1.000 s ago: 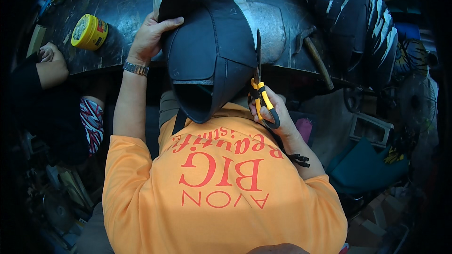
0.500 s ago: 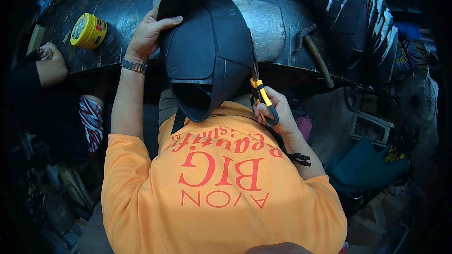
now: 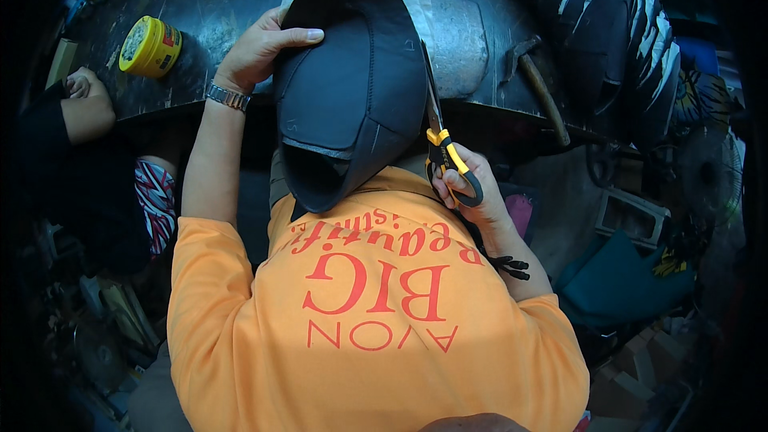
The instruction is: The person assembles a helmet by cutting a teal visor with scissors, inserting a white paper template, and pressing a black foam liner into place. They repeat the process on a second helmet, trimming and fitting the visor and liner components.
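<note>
A black boot upper (image 3: pixel 324 84) with stitched seams hangs between my body and the bench, its opening toward me. Pale lining cloth (image 3: pixel 422 2) sticks out past its far edge. My left hand (image 3: pixel 254 50) grips the upper's far left edge, thumb on top and fingers hidden underneath. In my right hand (image 3: pixel 478 192) are scissors (image 3: pixel 439 140) with yellow and black handles, fingers through the loops. Their blades point away from me along the upper's right edge, by the lining; the upper partly hides the tips.
On the dark workbench (image 3: pixel 232 0) are a yellow tub (image 3: pixel 150 48), a worn flat slab (image 3: pixel 460 44) and a hammer (image 3: pixel 544 100). Similar black uppers (image 3: pixel 596 40) with pale lining are stacked at far right. Another person's hand (image 3: pixel 88 92) rests at the left.
The upper and my left hand have shifted slightly right, and the upper's far end sits a little nearer me. More of the scissor blades shows beside the upper.
</note>
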Motion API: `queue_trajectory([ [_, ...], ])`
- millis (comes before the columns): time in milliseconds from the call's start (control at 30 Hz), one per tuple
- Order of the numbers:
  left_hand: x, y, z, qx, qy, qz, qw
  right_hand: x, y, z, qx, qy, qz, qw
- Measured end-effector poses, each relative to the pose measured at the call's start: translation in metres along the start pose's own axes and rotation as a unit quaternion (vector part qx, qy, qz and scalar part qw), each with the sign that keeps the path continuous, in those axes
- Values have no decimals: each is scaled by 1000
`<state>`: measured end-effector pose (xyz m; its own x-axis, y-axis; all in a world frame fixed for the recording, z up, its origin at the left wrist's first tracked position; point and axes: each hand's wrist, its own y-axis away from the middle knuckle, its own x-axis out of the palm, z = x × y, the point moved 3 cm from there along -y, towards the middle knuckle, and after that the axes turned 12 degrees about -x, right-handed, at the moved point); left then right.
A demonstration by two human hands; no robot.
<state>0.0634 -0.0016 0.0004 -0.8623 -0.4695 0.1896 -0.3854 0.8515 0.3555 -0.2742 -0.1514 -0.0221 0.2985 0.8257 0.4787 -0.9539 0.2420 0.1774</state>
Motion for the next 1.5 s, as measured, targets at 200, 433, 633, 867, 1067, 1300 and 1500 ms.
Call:
queue_trajectory([
  [200, 14, -6, -4, -20, -14, 41, 999, 2, -10, 5, -9, -1, 9, 1000],
  [433, 18, -8, -14, -34, -45, 64, 996, 3, -7, 3, -31, -69, 22, 997],
  [633, 23, -9, -17, -32, -23, 78, 996, 2, -2, 5, 6, -30, 7, 1000],
  [867, 33, -13, -26, -45, -89, 114, 989, 7, -16, 8, -43, -70, 34, 996],
  [1067, 29, -10, -33, -68, -108, 123, 984, 0, -3, 7, -18, -64, 31, 997],
  [1300, 38, -11, -36, -67, -175, 111, 976, 4, -8, 9, -13, -68, 54, 996],
  [1500, 35, -10, -44, -40, -186, 150, 970, -1, -5, 9, -9, -85, 73, 994],
])
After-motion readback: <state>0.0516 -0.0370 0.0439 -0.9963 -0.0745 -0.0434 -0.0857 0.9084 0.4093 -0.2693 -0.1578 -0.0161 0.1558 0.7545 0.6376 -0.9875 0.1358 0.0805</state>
